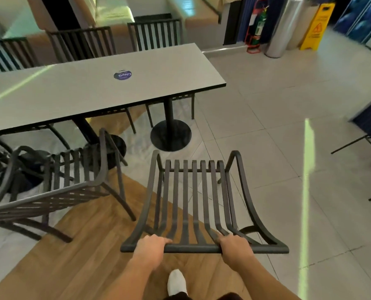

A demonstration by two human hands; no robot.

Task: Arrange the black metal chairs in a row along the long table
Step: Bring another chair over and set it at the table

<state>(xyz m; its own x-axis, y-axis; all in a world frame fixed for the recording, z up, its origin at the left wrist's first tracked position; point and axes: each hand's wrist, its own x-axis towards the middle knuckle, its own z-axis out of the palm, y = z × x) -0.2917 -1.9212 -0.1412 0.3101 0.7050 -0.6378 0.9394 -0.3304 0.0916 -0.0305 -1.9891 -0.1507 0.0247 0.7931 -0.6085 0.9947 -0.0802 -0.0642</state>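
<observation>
Purple round sticker [122, 74] reading "Claya" sits on the long table [76, 94].

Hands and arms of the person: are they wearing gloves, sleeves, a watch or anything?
No. The left hand and right hand are bare, with no gloves, rings, or watch showing. Both forearms are bare as far as the picture shows; no sleeve is visible.

We see a red fire extinguisher [258, 27] at the far wall, a silver cylinder [283, 29] just beside it, then a yellow wet-floor sign [317, 27]. A white shoe [176, 282] rests on wood flooring [72, 256].
</observation>
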